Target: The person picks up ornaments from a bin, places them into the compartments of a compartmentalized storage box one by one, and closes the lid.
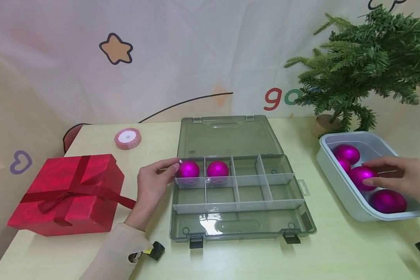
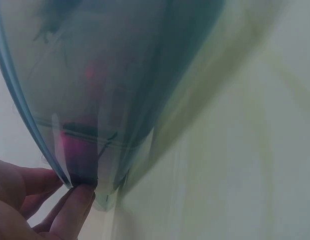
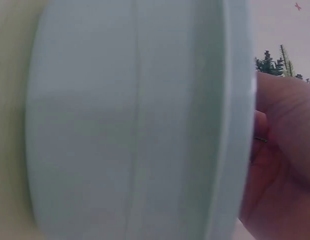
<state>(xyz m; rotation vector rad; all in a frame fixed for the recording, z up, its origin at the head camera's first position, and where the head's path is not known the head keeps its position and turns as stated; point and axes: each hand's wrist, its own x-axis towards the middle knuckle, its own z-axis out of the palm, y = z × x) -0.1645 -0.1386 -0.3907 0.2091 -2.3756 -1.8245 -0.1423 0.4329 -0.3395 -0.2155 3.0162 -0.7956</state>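
A translucent grey divided storage box (image 1: 242,227) lies with its lid folded back. Two shiny magenta Christmas balls (image 1: 218,170) sit in neighbouring back-row compartments. At the back left corner my left hand (image 1: 154,184) pinches the box's rim between thumb and fingers, close to the leftmost ball's silver cap; in the left wrist view, the fingertips (image 2: 77,202) meet on the rim. My right hand (image 1: 406,177) reaches into a pale plastic tub (image 1: 350,202) and grips a magenta ball (image 1: 361,175). Other magenta balls (image 1: 388,201) lie around it. Tub wall hides the held ball in the right wrist view.
A red gift box (image 1: 101,217) with a dark red ribbon stands at the left. Behind it lies a pink ribbon roll (image 1: 127,138). A small artificial Christmas tree (image 1: 364,58) rises behind the tub. Printed cloth (image 1: 182,58) hangs behind the table.
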